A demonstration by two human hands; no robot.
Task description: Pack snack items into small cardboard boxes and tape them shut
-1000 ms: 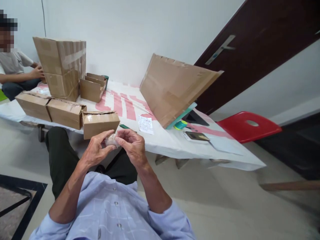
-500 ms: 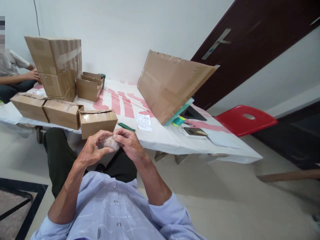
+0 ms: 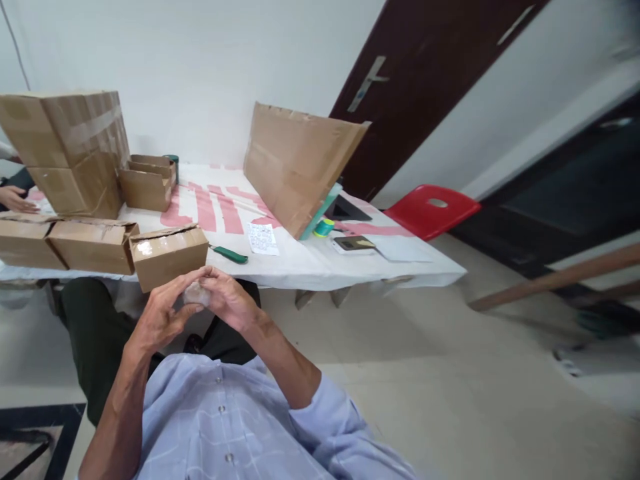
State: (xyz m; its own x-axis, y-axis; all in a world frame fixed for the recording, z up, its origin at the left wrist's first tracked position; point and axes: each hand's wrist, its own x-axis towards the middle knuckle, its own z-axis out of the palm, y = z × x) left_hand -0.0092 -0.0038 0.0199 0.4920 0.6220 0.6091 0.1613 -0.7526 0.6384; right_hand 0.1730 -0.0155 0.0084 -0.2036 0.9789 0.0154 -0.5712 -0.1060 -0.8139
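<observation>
Head: covered table, white wall

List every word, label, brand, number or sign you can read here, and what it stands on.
No text is readable.
Paper: rows of writing, too small and blurred to read.
Tablecloth: large pink-red shapes, perhaps parts of letters or characters; no word can be made out.
Nearest box: no lettering visible.
Pale bundle: no lettering can be made out.

One whitish lump, three front-row boxes
</observation>
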